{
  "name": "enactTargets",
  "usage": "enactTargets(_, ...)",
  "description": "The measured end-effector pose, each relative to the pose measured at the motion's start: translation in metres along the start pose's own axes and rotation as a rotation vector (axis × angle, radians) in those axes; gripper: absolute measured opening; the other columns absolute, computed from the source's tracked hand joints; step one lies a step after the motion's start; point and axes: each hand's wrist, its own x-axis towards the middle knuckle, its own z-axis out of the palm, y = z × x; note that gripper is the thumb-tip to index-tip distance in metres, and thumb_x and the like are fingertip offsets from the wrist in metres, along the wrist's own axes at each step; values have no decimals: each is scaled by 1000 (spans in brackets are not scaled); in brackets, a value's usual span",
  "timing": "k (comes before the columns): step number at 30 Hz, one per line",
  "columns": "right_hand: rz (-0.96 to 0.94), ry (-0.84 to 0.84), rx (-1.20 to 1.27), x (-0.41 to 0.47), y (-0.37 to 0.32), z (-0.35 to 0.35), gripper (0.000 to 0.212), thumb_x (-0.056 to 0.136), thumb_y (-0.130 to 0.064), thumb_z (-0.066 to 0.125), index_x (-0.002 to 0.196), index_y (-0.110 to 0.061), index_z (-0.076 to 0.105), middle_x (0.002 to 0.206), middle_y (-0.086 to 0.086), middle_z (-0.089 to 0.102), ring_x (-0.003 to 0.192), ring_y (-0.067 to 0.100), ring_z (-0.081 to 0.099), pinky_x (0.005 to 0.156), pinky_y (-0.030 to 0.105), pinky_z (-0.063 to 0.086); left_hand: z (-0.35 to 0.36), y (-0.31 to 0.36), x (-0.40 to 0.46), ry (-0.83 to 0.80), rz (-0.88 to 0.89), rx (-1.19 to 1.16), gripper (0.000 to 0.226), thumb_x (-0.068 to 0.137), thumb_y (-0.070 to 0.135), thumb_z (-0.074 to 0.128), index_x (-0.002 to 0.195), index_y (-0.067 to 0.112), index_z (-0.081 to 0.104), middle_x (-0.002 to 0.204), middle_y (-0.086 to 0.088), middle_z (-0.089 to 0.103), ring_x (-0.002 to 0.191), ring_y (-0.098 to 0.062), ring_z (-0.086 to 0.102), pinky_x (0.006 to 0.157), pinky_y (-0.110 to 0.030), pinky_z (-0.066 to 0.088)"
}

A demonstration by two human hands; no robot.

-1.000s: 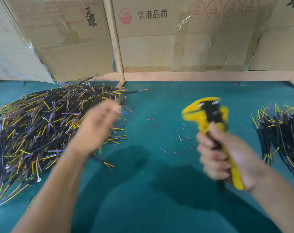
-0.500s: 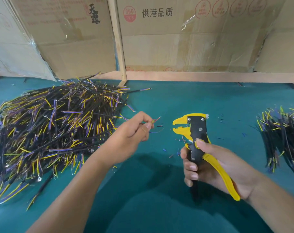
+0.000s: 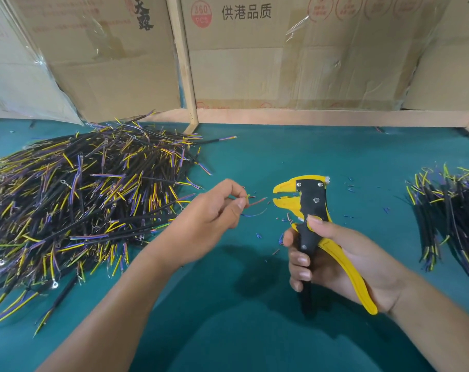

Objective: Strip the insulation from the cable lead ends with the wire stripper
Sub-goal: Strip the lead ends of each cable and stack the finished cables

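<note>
My left hand (image 3: 209,218) pinches one cable (image 3: 256,204) near its end, and its thin coloured leads fan out to the right from my fingertips. The lead tips stop just short of the open yellow jaws of the wire stripper (image 3: 308,208). My right hand (image 3: 332,259) grips the stripper by its black and yellow handles, jaws pointing left. A large heap of black cables (image 3: 75,200) with yellow and purple leads lies on the left of the teal table (image 3: 308,157).
A smaller pile of cables (image 3: 450,218) lies at the right edge. Tiny bits of cut insulation (image 3: 284,218) are scattered around the stripper. Cardboard boxes (image 3: 254,49) and a wooden frame (image 3: 185,76) close off the back of the table.
My left hand came away from the heap with one cable and brought its leads up to the stripper's jaws. My right hand lowered and steadied the stripper, jaws now facing the leads.
</note>
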Motion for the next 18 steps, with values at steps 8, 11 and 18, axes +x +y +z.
enactTargets(8, -3, -36, -67, -3, 1, 2, 51, 87, -47, 74, 105, 0, 64, 76, 13, 46, 67, 30, 45, 72, 46, 47, -2, 9, -2, -6, 32, -19, 23, 101, 22, 52, 85, 6, 55, 58, 16, 33, 50, -3, 24, 48, -10, 21)
enactTargets(11, -7, -43, -81, -3, 1, 2, 52, 86, -48, 75, 105, 0, 64, 76, 13, 46, 66, 30, 45, 72, 46, 47, 0, 9, -2, -24, 25, -44, 23, 101, 23, 51, 87, 5, 54, 61, 16, 35, 53, -2, 26, 50, -10, 23)
enactTargets(18, 2, -58, -94, -4, 0, 5, 52, 86, -49, 75, 103, -1, 65, 75, 12, 46, 65, 29, 45, 72, 45, 47, 4, 9, -2, -68, 6, -89, 25, 98, 35, 42, 83, 21, 55, 63, 15, 39, 59, -6, 31, 55, -18, 28)
